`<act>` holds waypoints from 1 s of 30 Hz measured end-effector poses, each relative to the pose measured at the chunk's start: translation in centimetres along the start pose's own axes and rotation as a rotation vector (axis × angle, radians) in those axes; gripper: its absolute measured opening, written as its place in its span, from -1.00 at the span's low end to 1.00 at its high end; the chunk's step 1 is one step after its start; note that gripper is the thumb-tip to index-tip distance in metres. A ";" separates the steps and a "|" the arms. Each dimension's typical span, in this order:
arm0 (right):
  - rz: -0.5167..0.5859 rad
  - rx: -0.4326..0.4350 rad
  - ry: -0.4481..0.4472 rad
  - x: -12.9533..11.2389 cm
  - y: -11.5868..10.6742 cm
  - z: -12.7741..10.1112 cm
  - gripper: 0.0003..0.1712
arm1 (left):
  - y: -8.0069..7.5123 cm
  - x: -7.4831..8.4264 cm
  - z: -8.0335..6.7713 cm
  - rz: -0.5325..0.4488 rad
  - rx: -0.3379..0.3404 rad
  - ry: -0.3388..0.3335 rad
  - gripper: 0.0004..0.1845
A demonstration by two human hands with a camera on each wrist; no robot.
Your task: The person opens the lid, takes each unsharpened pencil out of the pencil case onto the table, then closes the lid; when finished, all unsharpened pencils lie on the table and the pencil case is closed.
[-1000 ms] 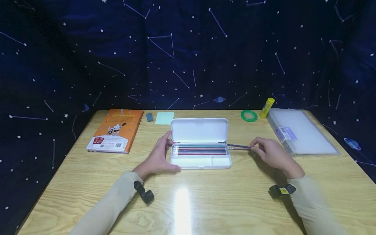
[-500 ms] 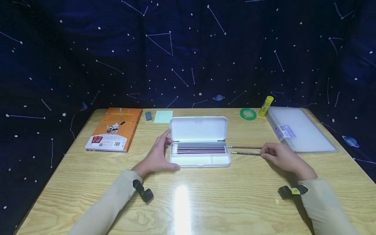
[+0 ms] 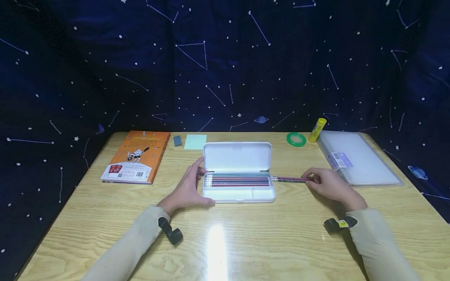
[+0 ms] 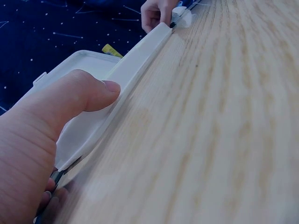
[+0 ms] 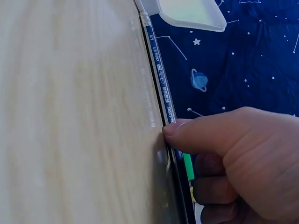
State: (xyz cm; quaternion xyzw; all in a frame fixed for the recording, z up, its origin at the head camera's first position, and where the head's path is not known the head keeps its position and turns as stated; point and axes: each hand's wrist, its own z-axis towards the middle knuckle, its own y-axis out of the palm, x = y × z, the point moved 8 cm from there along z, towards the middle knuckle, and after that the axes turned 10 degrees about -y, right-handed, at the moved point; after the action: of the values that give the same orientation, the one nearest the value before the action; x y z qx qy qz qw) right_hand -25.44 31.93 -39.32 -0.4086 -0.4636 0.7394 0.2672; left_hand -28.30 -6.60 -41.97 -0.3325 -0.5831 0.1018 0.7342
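Beside the open pencil case (image 3: 239, 194), the right hand (image 3: 328, 184) pinches pencils (image 3: 290, 179); the left hand (image 3: 188, 187) braces it, fingers spread.

The near half of the bench (image 3: 225, 249), across the bottom of the frame, lies open between the two sleeves. At centre the open pencil case (image 3: 239, 171) blocks passage, its raised lid a wall behind. The left hand (image 3: 190, 187) closes its left end; pencils (image 3: 290, 179) and the right hand (image 3: 328, 183) bar its right. A book (image 3: 135, 156) fills the left, a plastic folder (image 3: 358, 158) the right.
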 end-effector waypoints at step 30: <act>0.167 -0.205 -0.091 -10.2 4.9 10.0 -0.75 | 0.0 -0.1 0.1 0.007 -0.009 -0.004 0.46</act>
State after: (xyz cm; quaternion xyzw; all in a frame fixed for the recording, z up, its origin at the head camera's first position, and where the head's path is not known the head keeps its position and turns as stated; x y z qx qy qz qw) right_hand -28.72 17.26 -37.79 -0.4368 -0.5126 0.7258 0.1404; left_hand -28.44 -6.55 -42.01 -0.3374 -0.5840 0.1025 0.7312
